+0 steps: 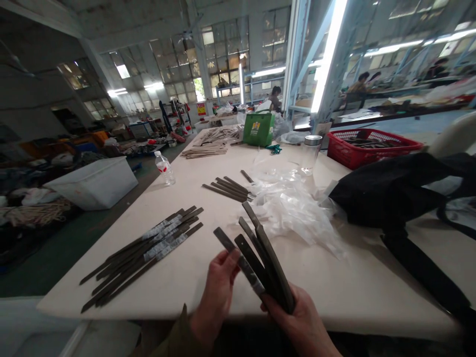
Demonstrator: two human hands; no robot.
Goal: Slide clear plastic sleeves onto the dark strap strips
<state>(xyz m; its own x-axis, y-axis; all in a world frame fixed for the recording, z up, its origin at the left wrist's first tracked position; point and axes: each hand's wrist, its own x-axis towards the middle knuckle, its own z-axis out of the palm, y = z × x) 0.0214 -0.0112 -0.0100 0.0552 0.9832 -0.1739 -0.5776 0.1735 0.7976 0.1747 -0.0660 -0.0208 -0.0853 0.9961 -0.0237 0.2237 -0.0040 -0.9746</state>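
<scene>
My left hand (219, 283) pinches the side of one dark grey-brown strap (225, 240), which has a shiny clear wrapping lower down. My right hand (299, 317) is closed round the lower part of several similar dark straps (269, 255), fanned out and pointing away from me. The pinched strap's lower end reaches the right hand's fingers. To the left lies a pile of dark straps (122, 267), several with clear film round their middles. Farther off, several more straps (226, 188) poke out beside a crumpled clear plastic bag (297, 213).
A plastic bottle (164, 170) stands at the table's left edge. Toward the back are pale strips (206, 150), a green bag (258, 129) and a glass jar (310, 153). A red basket (349, 152) and a black bag (375, 191) occupy the right side.
</scene>
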